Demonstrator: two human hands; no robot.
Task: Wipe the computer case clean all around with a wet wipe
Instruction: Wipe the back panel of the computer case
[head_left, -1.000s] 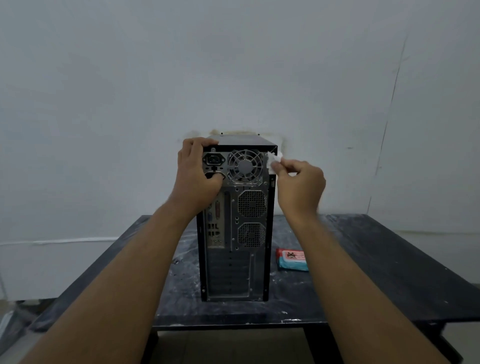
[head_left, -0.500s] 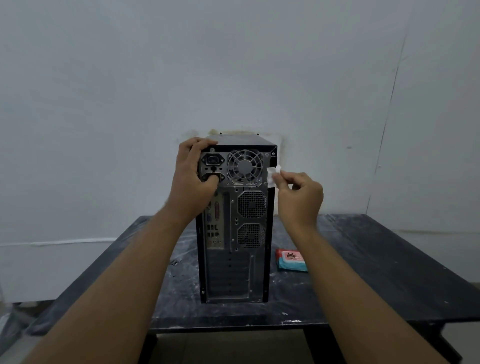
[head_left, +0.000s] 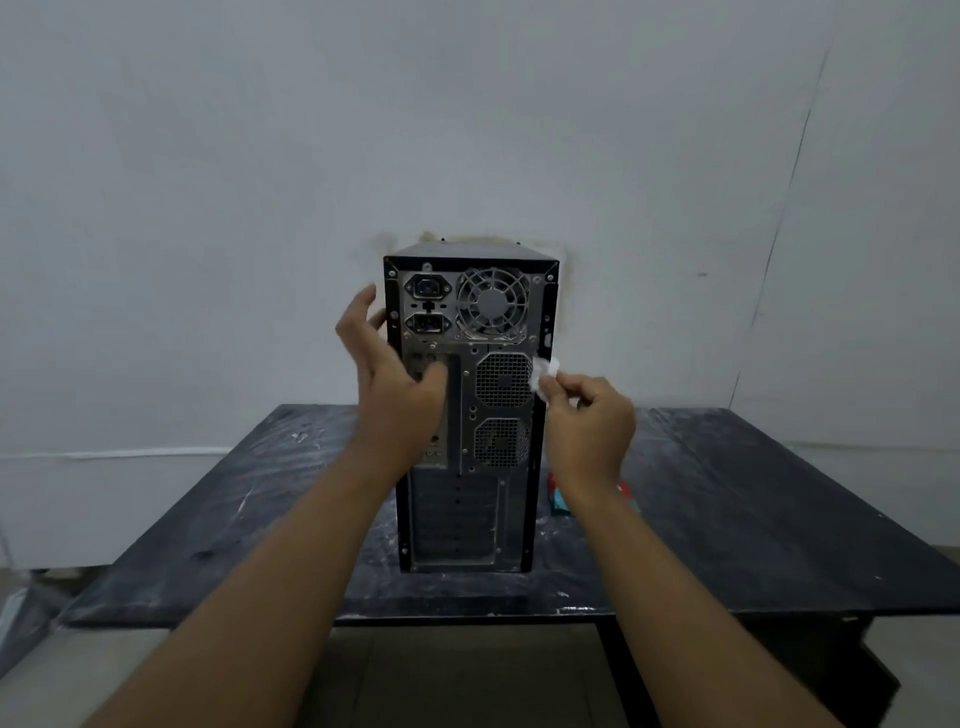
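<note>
Two hands are working at the back of the tower right now. Right hand is pinching a small crumpled wet wipe between thumb and fingers, closed tight on it, and the wipe is pressing against the right rear edge of the computer case, level with the upper mesh vent. Left hand is sitting loosely open, fingers spread and curled by the left rear edge of the case, thumb lying across the port panel, not gripping anything.

Case is standing upright on the black counter, back panel facing the camera, with the power sockets and the round fan grille up top and the slot covers down low. Counter surface is looking scuffed and streaked with white marks.

Just right of the case, partly hiding behind the right wrist, a red-and-teal wipes pack is lying flat on the counter. Plain pale wall is filling everything on the far side, stained right around the top of the case.
</note>
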